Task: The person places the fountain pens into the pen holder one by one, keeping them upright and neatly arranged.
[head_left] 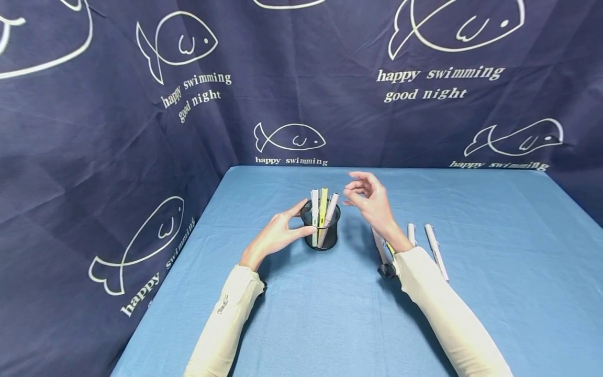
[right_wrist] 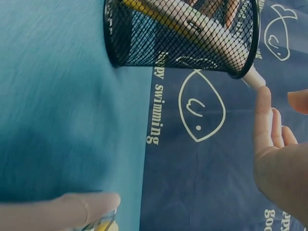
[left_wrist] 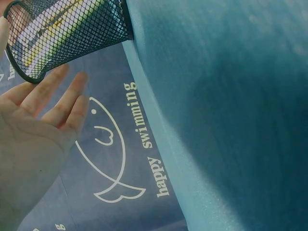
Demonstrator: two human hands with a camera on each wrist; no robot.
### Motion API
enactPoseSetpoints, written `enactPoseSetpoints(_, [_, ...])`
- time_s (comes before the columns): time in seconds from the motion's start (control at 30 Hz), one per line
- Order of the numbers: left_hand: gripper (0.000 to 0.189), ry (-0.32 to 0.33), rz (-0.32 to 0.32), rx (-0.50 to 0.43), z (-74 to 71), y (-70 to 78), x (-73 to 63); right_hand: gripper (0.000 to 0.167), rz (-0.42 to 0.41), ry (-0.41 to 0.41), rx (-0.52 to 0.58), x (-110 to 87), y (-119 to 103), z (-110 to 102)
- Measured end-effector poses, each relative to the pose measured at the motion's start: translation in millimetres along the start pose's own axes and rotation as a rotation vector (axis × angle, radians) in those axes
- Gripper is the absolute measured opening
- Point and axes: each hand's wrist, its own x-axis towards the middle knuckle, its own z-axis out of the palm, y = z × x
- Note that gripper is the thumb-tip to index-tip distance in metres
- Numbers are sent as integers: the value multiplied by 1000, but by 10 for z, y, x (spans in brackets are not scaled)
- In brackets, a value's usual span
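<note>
A black mesh pen holder stands upright on the blue table. Inside lean a white pen, a yellow pen and another pale pen, their ends above the rim. My left hand holds the holder's left side, thumb in front and fingers behind; in the left wrist view some fingers extend past the rim. To the holder's right, my right hand is raised, fingers loosely bent and holding nothing. In the right wrist view, a fingertip appears at the end of a pale pen.
On the table right of the holder lie a pale pen, a shorter-looking white pen and a pen beside something yellow, partly hidden by my right wrist. A dark blue curtain with fish drawings hangs behind and left.
</note>
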Motion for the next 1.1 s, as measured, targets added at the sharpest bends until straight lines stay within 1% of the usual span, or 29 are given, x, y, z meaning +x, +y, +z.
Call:
enactPoseSetpoints(0.2, [84, -3, -1, 7, -6, 4, -1, 38, 4, 10, -12, -30, 17, -115])
enactPoseSetpoints(0.4, [85, -6, 4, 8, -6, -12, 7, 39, 5, 7, -32, -69, 26, -223])
enactPoseSetpoints(0.67, [86, -7, 13, 13, -9, -13, 7, 40, 19, 12, -81, -126, 28, -398])
enactPoseSetpoints(0.97, [86, -4, 8, 1, -7, -10, -4, 35, 18, 44, -76, -219, 19, -651])
enactPoseSetpoints(1.1, [86, -3, 6, 2, -7, -7, -7, 33, 23, 66, -47, -249, 13, -729])
